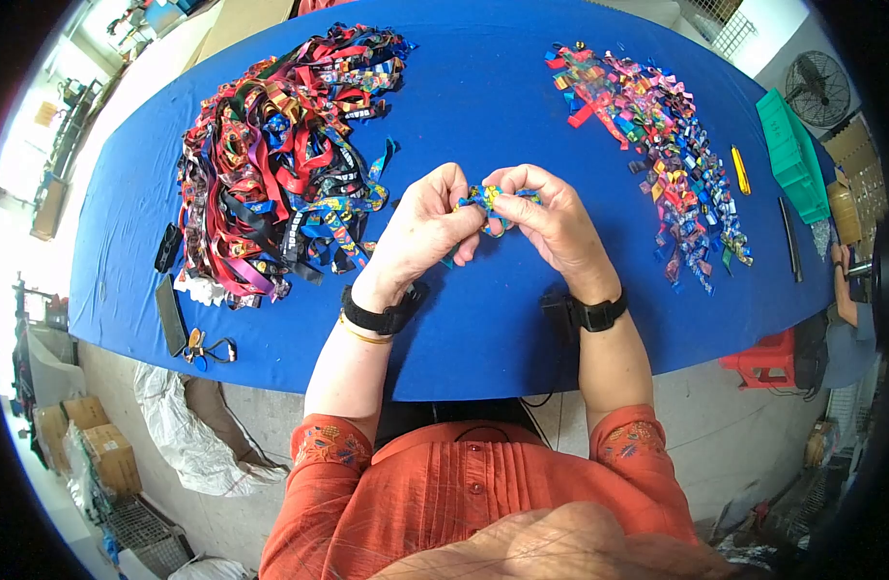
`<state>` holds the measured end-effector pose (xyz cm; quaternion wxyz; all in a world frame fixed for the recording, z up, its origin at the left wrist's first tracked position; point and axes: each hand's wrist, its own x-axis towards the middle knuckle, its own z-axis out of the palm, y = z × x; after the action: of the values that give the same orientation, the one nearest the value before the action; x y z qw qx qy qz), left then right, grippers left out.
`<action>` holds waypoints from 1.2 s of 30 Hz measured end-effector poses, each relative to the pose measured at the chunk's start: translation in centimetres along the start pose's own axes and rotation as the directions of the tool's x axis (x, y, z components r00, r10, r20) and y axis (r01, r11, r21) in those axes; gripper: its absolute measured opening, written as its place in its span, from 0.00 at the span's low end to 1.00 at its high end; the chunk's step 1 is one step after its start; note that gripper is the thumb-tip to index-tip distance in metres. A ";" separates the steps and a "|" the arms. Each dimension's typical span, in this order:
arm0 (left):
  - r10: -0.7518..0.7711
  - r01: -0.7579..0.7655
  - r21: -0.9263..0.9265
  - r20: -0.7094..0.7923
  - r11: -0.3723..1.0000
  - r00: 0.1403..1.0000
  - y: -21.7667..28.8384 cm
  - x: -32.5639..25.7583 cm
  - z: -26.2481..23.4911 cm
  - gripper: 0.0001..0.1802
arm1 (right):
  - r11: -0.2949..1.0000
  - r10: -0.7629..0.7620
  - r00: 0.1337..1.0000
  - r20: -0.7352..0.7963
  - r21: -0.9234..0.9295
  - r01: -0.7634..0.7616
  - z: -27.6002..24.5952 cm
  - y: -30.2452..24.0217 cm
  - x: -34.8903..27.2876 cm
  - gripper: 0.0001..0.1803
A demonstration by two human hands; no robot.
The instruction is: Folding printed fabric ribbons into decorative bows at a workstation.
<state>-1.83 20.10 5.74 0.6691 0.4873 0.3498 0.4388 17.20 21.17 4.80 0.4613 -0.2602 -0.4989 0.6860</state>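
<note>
Over the middle of the blue-covered table, my left hand (pixel 430 224) and my right hand (pixel 548 224) meet at a blue and yellow printed ribbon (pixel 491 197). Both hands pinch it between thumb and fingers, and it looks folded or bunched up there. Part of the ribbon is hidden behind the fingers. To the left lies a big tangled heap of printed ribbon straps (pixel 271 164), mostly red, black and blue; a blue patterned strap (pixel 340 232) trails from its near right side. On the right spreads a long pile of small folded ribbon pieces (pixel 672 145) in many colours.
Right of the small pieces lie a yellow cutter knife (pixel 740 171), a dark rod (pixel 790 240) and a green plastic crate (pixel 792 155). A dark flat case (pixel 170 315) and a small corded item (pixel 210 350) sit at the near left edge. A red stool (pixel 761 360) stands beyond the table's right edge.
</note>
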 end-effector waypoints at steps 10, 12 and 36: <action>0.018 -0.018 0.001 -0.087 1.000 0.996 0.1 0.0 0.8 0.09 | 0.999 -0.024 1.000 0.005 -0.040 0.024 -0.3 -0.2 -0.2 0.03; 0.038 -0.040 -0.030 -0.084 0.999 0.996 -0.2 0.0 0.5 0.07 | 0.989 -0.054 0.999 0.005 -0.140 0.054 -0.5 -0.2 -0.2 0.03; 0.015 -0.015 -0.186 0.000 0.982 1.000 -0.3 0.4 -0.6 0.09 | 0.735 -0.290 0.957 0.013 -0.637 0.231 0.3 -1.2 -0.2 0.06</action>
<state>-2.12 20.64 5.24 0.7088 0.4256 0.3029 0.4741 17.45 20.97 6.04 0.4597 -0.3571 -0.7109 0.3947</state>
